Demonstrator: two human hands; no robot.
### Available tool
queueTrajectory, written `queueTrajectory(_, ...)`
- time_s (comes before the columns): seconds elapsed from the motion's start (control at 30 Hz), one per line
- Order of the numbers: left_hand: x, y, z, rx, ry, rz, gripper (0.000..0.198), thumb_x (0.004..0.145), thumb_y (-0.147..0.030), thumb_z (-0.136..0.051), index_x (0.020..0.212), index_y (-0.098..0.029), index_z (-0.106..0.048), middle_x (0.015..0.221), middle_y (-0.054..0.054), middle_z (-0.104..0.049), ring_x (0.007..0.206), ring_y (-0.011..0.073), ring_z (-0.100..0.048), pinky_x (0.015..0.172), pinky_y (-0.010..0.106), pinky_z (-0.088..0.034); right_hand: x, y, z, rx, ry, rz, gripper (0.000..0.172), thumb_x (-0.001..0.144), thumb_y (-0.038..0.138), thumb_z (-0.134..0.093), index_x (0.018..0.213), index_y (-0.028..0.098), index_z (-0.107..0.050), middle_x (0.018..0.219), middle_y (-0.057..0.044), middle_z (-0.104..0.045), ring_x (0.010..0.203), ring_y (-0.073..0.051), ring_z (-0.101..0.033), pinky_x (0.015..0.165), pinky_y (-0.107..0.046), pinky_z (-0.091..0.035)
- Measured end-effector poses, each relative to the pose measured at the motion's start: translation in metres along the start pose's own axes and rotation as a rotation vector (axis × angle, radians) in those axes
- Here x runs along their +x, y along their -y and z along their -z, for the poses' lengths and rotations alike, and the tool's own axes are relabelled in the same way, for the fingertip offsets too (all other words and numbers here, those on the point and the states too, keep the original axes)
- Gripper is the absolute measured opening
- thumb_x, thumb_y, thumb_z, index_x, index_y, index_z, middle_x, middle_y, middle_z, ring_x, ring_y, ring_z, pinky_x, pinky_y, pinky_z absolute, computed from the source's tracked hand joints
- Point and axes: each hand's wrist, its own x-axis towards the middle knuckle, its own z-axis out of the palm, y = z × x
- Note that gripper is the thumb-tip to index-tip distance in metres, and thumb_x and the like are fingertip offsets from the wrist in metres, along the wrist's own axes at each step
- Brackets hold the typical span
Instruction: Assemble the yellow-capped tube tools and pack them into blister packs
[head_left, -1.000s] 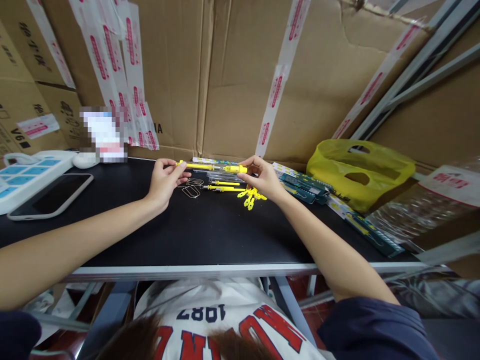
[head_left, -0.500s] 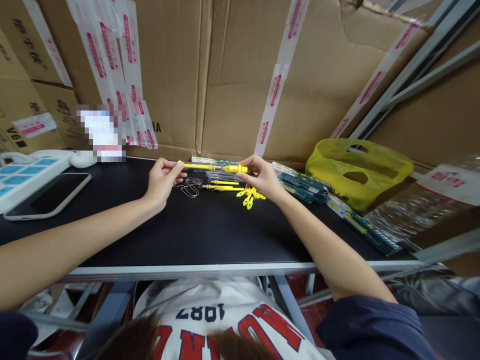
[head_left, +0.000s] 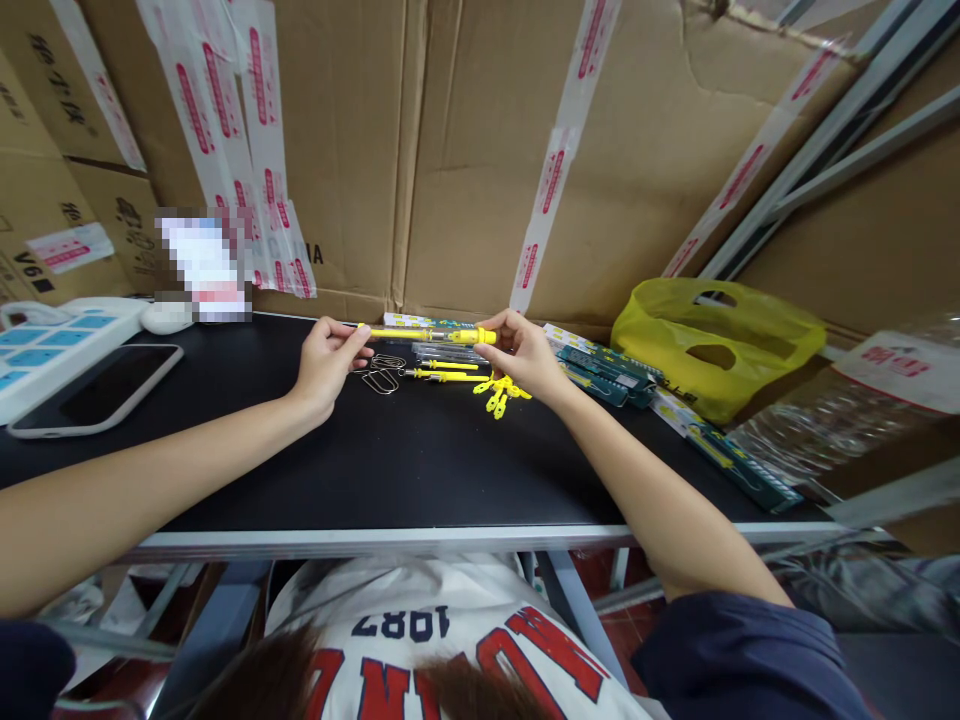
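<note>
A slim yellow pen-like stick (head_left: 409, 333) with a clear barrel is held level above the black table. My left hand (head_left: 324, 368) pinches its left end between thumb and fingers. My right hand (head_left: 529, 358) is closed on the thicker yellow end piece (head_left: 469, 337) at the right. Below the stick lie several yellow rods with metal tips (head_left: 448, 372) and clear tubes (head_left: 442, 354). Small yellow end pieces (head_left: 498, 396) are piled under my right hand. Bent wire loops (head_left: 381, 378) rest beside my left hand.
A phone (head_left: 101, 390) and a white power strip (head_left: 45, 345) are at the left. Green and white packages (head_left: 731, 455) lie to the right, beside a yellow plastic bag (head_left: 697, 340) and a clear plastic wrapper (head_left: 817, 430). Cardboard boxes (head_left: 480, 180) stand behind the table.
</note>
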Motion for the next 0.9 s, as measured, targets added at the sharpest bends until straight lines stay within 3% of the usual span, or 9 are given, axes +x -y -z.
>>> queueTrajectory(0.23,0.0018,0.0036,0.0016,-0.003,0.004,-0.004,0.026,0.074,-0.027,-0.071,0.075,-0.019,-0.046,0.071,-0.001,-0.063,0.063,0.0086,-0.062,0.053,0.018,-0.048,0.0000,0.0001,0.0037,-0.077,-0.021,0.043,0.037,0.075,0.050,-0.071,0.095,0.022,-0.056,0.063,0.006,-0.043,0.046,-0.007,-0.040,0.041,-0.022,-0.041)
queueTrajectory(0.43,0.0010,0.0021,0.0006,0.001,0.003,0.003,0.029,0.073,-0.029,-0.073,0.074,-0.019,-0.046,0.073,0.000,-0.064,0.062,0.0088,-0.062,0.052,0.018,-0.048,0.0019,0.0007,0.0054,-0.133,-0.062,0.107,0.037,0.072,0.050,-0.073,0.090,0.020,-0.058,0.093,-0.003,-0.054,0.058,-0.007,-0.049,0.047,-0.023,-0.046)
queueTrajectory(0.7,0.0003,0.0025,0.0006,-0.008,0.004,0.034,0.028,0.073,-0.027,-0.073,0.073,-0.019,-0.046,0.072,0.000,-0.064,0.062,0.0084,-0.061,0.052,0.018,-0.048,0.0005,-0.0011,0.0000,-0.007,0.019,0.022,0.043,0.072,0.053,-0.072,0.093,0.022,-0.051,0.072,0.002,-0.052,0.054,-0.009,-0.045,0.043,-0.023,-0.047)
queueTrajectory(0.9,0.0001,0.0031,0.0010,-0.011,0.020,0.033,0.026,0.075,-0.026,-0.071,0.073,-0.019,-0.046,0.073,0.001,-0.065,0.062,0.0087,-0.061,0.053,0.018,-0.048,0.0000,0.0003,0.0030,-0.050,-0.008,0.060,0.039,0.075,0.050,-0.072,0.096,0.022,-0.055,0.063,0.006,-0.044,0.047,-0.007,-0.040,0.042,-0.023,-0.038)
